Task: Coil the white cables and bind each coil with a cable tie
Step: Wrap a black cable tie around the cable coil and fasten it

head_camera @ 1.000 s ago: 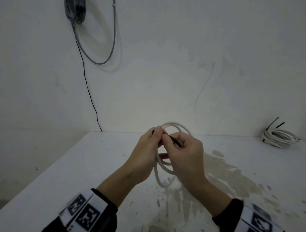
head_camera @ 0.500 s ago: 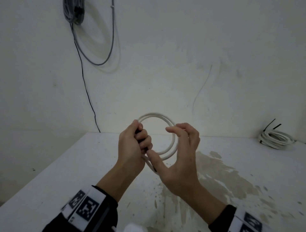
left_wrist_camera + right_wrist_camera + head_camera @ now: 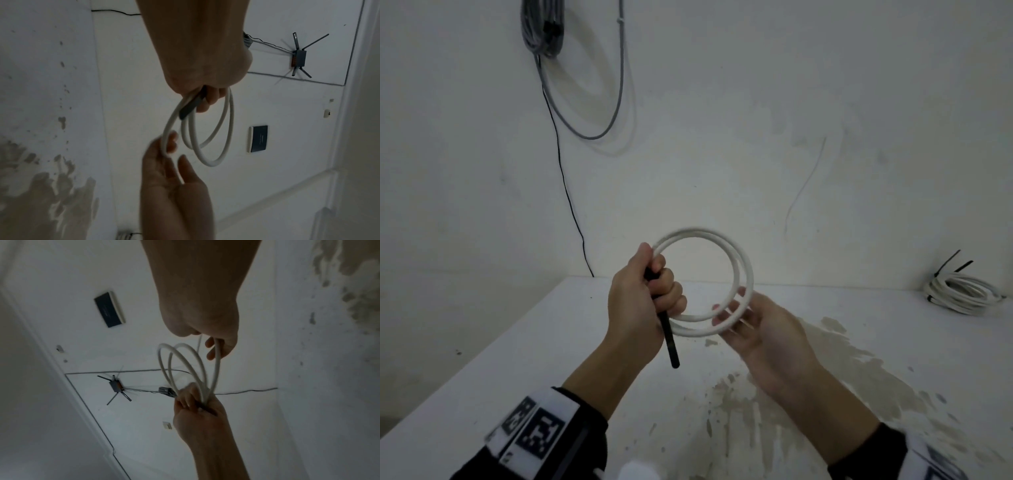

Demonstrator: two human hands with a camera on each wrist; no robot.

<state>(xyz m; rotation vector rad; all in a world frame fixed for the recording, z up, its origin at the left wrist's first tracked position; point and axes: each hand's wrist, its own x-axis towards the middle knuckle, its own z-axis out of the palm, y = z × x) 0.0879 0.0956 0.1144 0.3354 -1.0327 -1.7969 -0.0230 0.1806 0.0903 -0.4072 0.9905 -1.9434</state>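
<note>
A white cable coil (image 3: 743, 262) of a few loops is held up above the table, its ring facing me. My left hand (image 3: 654, 294) grips the coil's left side together with a black cable tie (image 3: 669, 339), whose tail sticks down out of the fist. My right hand (image 3: 736, 317) lies palm up under the coil's lower right, fingers relaxed, with a strand resting across them. The left wrist view shows the left hand (image 3: 207, 100) clamping tie (image 3: 191, 107) and coil (image 3: 226, 129). In the right wrist view a strand (image 3: 217, 363) crosses the right hand's fingers (image 3: 211, 352).
A bound white coil (image 3: 962, 291) with black tie tails lies at the table's back right by the wall. The white table (image 3: 517, 342) has a stained patch (image 3: 842, 377) and its left edge runs diagonally. A grey cable bundle (image 3: 542, 27) and a thin black wire (image 3: 565, 188) hang on the wall.
Both hands pinched the tie at the coil's top before. The right hand let go and dropped under the coil's lower right, palm up. The coil turned to face me.
</note>
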